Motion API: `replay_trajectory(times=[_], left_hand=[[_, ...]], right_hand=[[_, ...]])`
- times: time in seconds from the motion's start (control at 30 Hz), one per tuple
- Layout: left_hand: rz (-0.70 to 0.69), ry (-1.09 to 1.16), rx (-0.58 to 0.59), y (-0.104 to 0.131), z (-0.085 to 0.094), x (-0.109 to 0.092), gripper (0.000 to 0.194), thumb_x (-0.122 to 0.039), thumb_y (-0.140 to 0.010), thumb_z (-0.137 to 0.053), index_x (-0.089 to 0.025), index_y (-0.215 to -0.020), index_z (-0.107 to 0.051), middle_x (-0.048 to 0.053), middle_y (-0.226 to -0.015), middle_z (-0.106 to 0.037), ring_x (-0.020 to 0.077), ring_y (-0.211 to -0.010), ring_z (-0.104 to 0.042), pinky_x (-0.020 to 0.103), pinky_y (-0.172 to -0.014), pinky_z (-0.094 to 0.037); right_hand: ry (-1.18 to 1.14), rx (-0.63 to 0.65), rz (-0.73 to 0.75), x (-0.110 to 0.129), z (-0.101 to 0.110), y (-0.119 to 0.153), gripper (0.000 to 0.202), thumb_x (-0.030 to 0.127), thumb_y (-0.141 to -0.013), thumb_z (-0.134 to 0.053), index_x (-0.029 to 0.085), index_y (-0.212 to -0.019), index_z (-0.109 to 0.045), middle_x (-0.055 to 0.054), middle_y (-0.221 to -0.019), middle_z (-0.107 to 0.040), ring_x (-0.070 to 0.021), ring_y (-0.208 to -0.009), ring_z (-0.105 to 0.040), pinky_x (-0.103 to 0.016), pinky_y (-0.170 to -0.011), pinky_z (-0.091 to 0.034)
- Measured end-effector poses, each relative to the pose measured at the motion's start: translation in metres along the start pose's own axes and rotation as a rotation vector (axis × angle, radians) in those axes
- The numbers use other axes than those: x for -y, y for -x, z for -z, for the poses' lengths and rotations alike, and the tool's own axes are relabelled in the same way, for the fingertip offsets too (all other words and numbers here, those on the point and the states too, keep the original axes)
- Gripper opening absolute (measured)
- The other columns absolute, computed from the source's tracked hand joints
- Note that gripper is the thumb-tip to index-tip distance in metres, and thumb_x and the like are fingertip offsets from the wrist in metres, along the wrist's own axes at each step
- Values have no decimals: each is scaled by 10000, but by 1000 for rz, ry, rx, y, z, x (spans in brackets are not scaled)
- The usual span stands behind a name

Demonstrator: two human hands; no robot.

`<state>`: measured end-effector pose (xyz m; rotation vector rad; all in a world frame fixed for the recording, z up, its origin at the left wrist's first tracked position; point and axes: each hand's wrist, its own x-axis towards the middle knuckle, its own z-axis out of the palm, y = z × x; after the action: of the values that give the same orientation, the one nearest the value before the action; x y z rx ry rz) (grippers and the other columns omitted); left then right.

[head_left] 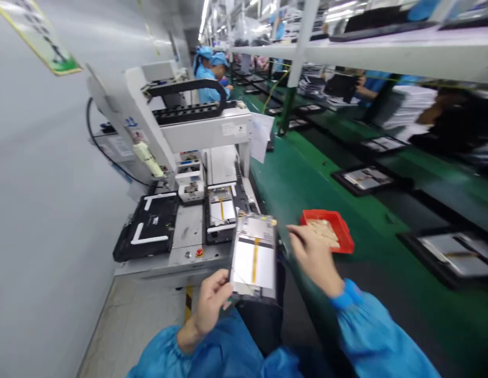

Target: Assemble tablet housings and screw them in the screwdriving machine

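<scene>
My left hand [212, 296] grips the lower left edge of an open tablet [263, 262], thumb on top and fingers underneath. Its inside faces me: white battery cells, a strip of amber tape down the middle, a metal plate near the top edge. To the right of the tablet, apart from it, my right hand [315, 258] hangs with its fingers curled in, thumb and forefinger close together. Whatever they may pinch is too small to make out. Just behind that hand stands a red bin [345, 233] with small beige pieces in it.
A white bench machine [212, 131] stands ahead on the left, another open tablet [221, 207] under its gantry. A black fixture [153, 226] with white corner strips lies on its left side. Along the green line [291, 168], more tablets [366, 178] rest on black trays. Co-workers [208, 73] sit farther off.
</scene>
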<state>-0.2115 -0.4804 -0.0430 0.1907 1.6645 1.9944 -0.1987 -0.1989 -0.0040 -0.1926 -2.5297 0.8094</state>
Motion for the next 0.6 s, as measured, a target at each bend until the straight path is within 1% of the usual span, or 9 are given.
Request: replay_trajectory(times=[0.07, 0.13, 0.2, 0.27, 0.33, 0.37, 0.43, 0.5, 0.6], left_hand=[[-49, -14, -205, 2, 49, -7, 352, -513, -790, -707, -168, -817, -645, -24, -643, -519, 74, -510, -384, 178, -427, -296], [-67, -15, -374, 5, 87, -11, 343, -507, -773, -729, -183, -855, -654, -26, -663, -544, 83, -530, -415, 176, -443, -318], [-74, 11, -501, 8, 114, -13, 342, -494, -757, -753, -195, -896, -663, -35, -662, -549, 83, -527, -418, 180, -459, -339], [-85, 59, -579, 11, 130, -14, 340, -480, -748, -767, -196, -908, -672, -42, -651, -541, 75, -512, -392, 182, -466, -345], [-94, 109, -622, 10, 138, -14, 337, -469, -744, -777, -192, -910, -679, -40, -666, -546, 66, -506, -365, 180, -459, -337], [-97, 131, -629, 7, 140, -14, 337, -465, -742, -782, -190, -909, -682, -39, -673, -546, 64, -506, -359, 178, -454, -332], [-98, 163, -619, -2, 140, -15, 329, -456, -745, -783, -186, -904, -685, -47, -656, -524, 57, -496, -342, 175, -447, -325], [-98, 175, -586, -16, 139, -17, 313, -448, -760, -771, -180, -897, -686, -56, -630, -494, 51, -487, -328, 171, -441, -314], [-116, 161, -520, -42, 137, -22, 297, -432, -773, -751, -166, -883, -679, -44, -653, -515, 48, -496, -329, 166, -432, -290]], right_hand=[[34, 156, 69, 34, -78, -66, 325, 201, -922, -483, 153, -1210, -625, -118, -1146, -673, -247, -1086, -601, -353, -955, -450], [149, 261, 64, 68, -149, -119, 419, 218, -902, -536, 132, -1311, -562, -152, -1239, -627, -273, -1157, -554, -373, -996, -409], [183, 269, 56, 93, -204, -157, 478, 248, -886, -577, 104, -1338, -521, -193, -1302, -580, -306, -1198, -517, -414, -1023, -369], [207, 256, 42, 106, -241, -179, 516, 274, -865, -615, 81, -1329, -499, -235, -1356, -530, -343, -1255, -460, -474, -1062, -308], [233, 246, 23, 109, -261, -190, 517, 262, -852, -631, 72, -1311, -487, -263, -1404, -481, -368, -1310, -400, -529, -1090, -244], [244, 243, 15, 108, -267, -192, 508, 243, -847, -630, 72, -1304, -485, -269, -1425, -460, -372, -1329, -378, -545, -1098, -222], [260, 239, 6, 107, -271, -194, 494, 206, -831, -629, 70, -1285, -490, -272, -1457, -426, -374, -1349, -358, -554, -1108, -206], [266, 231, 1, 108, -266, -198, 470, 196, -820, -623, 72, -1258, -506, -271, -1481, -397, -375, -1349, -360, -552, -1110, -218], [209, 198, -58, 108, -243, -212, 390, 203, -848, -554, 93, -1222, -540, -251, -1470, -423, -363, -1301, -430, -514, -1066, -315]])
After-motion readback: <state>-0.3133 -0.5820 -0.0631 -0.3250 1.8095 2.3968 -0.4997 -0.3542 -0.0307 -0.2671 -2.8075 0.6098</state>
